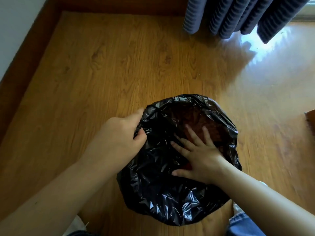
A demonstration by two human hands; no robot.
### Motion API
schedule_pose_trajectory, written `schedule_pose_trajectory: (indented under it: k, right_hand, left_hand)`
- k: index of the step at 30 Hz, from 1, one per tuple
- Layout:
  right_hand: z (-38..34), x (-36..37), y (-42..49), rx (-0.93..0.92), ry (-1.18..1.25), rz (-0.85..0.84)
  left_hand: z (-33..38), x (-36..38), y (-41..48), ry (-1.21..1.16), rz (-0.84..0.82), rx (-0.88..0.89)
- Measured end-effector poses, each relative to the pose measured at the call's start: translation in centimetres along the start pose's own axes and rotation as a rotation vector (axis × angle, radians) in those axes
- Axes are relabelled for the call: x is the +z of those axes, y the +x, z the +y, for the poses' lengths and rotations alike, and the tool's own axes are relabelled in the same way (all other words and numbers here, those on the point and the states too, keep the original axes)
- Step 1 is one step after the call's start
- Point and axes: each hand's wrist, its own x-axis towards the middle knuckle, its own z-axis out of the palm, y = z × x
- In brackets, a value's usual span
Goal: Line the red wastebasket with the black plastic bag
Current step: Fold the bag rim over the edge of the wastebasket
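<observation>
The black plastic bag is draped over the wastebasket on the wooden floor and covers it on all sides. Only a reddish tint of the red wastebasket shows through the thin plastic inside the opening. My left hand pinches the bag's edge at the left rim. My right hand lies flat inside the opening, fingers spread, pressing the plastic down into the basket.
Wood-pattern floor all around. A white wall with a brown skirting board runs along the left. Dark grey pleated curtains hang at the top right, with bright glare on the floor below. My knees in jeans are at the bottom edge.
</observation>
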Motion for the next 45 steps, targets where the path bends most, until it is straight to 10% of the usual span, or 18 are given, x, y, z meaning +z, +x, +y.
schedule_pose_trajectory:
  k: [10, 20, 31, 39, 45]
  right_hand:
    - [-1.6, -4.7, -2.9, -0.182, 0.04, 0.417]
    - [-1.0, -0.7, -1.0, 0.123, -0.151, 0.093]
    - [-1.5, -2.3, -2.5, -0.07, -0.081, 0.301]
    - [0.8, 0.7, -0.7, 0.064, -0.219, 0.055]
    - [0.3, -0.7, -1.9, 0.251, 0.003, 0.222]
  left_hand:
    - [-0.7, 0.0, 1.1, -0.024, -0.003, -0.05]
    - [-0.2, 0.7, 0.9, -0.076, -0.188, -0.032]
    - [-0.5, 0.0, 1.1, 0.049, -0.066, -0.027]
    - [-0.4, 0.0, 1.4, 0.044, -0.059, 0.037]
    - [-0.8, 0.9, 0.9, -0.008, 0.055, 0.036]
